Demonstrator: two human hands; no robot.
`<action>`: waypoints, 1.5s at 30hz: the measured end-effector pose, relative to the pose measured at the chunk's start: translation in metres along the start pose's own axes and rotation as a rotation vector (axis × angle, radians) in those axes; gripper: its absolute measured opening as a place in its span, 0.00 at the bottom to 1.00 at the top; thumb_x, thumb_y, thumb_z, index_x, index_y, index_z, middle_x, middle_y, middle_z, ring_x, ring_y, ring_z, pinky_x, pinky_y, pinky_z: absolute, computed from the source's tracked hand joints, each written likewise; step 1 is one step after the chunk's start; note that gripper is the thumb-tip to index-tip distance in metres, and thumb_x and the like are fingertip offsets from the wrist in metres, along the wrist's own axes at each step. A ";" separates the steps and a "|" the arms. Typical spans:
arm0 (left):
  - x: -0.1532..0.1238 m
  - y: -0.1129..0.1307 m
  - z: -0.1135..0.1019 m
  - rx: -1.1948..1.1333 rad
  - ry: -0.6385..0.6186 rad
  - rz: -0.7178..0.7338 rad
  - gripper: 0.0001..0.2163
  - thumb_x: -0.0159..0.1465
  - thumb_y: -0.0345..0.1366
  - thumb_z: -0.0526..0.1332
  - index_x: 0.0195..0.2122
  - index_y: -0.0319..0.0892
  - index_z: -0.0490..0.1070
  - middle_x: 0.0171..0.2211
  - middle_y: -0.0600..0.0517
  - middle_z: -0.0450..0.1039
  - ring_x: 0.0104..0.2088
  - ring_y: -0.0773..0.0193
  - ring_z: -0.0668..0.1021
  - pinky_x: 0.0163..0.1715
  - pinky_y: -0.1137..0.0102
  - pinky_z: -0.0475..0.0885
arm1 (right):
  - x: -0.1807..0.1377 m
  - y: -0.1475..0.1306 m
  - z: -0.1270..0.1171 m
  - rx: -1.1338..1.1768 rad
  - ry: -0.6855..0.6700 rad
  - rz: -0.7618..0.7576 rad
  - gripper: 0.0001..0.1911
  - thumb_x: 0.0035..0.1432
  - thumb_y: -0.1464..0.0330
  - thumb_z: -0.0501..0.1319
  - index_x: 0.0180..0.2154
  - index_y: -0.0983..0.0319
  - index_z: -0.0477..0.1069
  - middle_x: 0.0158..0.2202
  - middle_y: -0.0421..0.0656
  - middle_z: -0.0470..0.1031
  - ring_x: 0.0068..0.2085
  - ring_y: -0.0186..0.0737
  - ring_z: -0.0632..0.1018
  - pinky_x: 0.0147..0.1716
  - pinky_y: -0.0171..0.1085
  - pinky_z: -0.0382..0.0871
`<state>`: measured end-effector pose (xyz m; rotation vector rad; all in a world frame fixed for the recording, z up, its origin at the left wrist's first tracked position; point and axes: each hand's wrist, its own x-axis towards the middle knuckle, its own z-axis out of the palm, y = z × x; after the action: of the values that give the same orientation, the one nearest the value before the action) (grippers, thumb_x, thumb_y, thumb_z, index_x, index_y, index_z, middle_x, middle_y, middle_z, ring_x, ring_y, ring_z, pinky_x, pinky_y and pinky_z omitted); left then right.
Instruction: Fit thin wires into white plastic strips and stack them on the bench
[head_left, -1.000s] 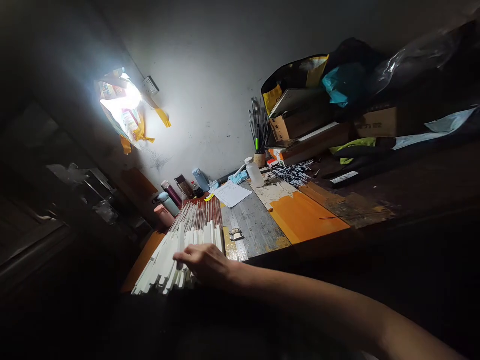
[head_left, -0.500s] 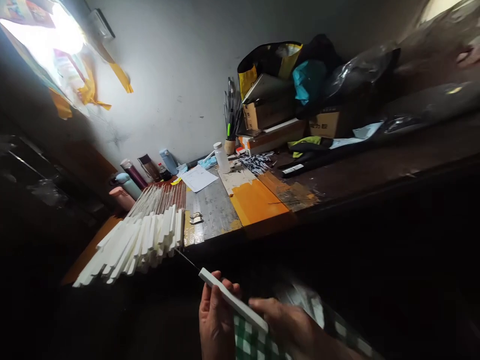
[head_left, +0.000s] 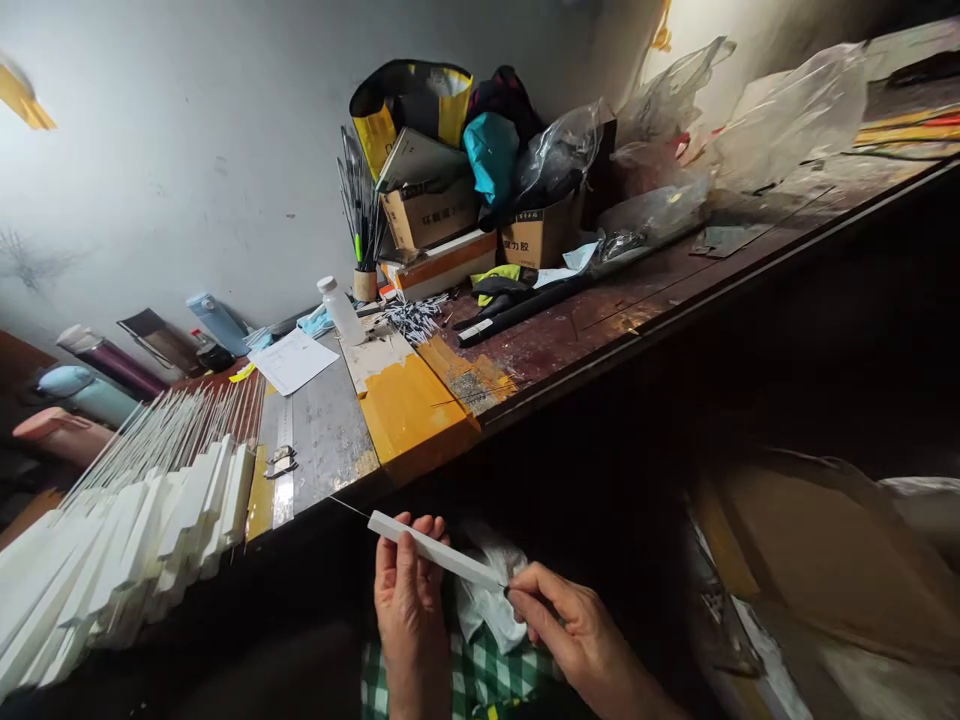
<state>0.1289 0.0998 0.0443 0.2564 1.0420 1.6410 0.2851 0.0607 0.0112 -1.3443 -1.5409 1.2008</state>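
My left hand (head_left: 409,610) is closed around a long white strip (head_left: 431,547) with a thin wire sticking out of its far end. My right hand (head_left: 574,630) pinches the strip's near end. Both hands hover over my lap, below the front edge of the workbench (head_left: 600,330). A white crumpled cloth (head_left: 487,600) lies under the strip on a green checked fabric. A fanned row of several like white strips (head_left: 142,540) with wires lies on the bench at the left.
A steel ruler (head_left: 283,460) and small clip lie beside the strips. Farther back are a paper sheet (head_left: 292,360), a white bottle (head_left: 339,310), a cup of rods (head_left: 363,240), cardboard boxes (head_left: 431,215), bags and bottles (head_left: 90,385) by the wall. A cardboard box (head_left: 825,560) stands at the right.
One second ago my right hand lay on the fanned strips. A strip has since come down to my lap into both hands, and the view has swung right.
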 end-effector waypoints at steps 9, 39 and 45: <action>-0.001 -0.047 0.043 0.030 -0.184 -0.121 0.13 0.60 0.38 0.65 0.45 0.41 0.68 0.35 0.47 0.79 0.37 0.59 0.81 0.37 0.68 0.76 | -0.006 0.029 -0.029 0.013 0.134 0.007 0.14 0.64 0.60 0.51 0.29 0.59 0.66 0.24 0.35 0.68 0.25 0.33 0.71 0.27 0.30 0.66; 0.032 -0.049 0.102 -0.086 -0.312 -0.219 0.07 0.61 0.36 0.62 0.37 0.38 0.70 0.31 0.50 0.72 0.33 0.62 0.78 0.37 0.60 0.76 | 0.029 -0.001 -0.075 -0.193 0.216 -0.093 0.16 0.66 0.59 0.47 0.31 0.58 0.65 0.23 0.36 0.63 0.23 0.33 0.67 0.21 0.30 0.62; 0.030 -0.049 0.106 -0.086 -0.327 -0.211 0.07 0.61 0.37 0.63 0.32 0.40 0.68 0.25 0.55 0.69 0.25 0.67 0.75 0.33 0.64 0.77 | 0.031 -0.008 -0.076 -0.222 0.248 -0.140 0.14 0.65 0.58 0.50 0.30 0.57 0.66 0.23 0.36 0.64 0.23 0.34 0.67 0.22 0.31 0.63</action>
<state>0.2198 0.1778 0.0605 0.3329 0.7230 1.3939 0.3499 0.1043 0.0389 -1.4396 -1.5916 0.7633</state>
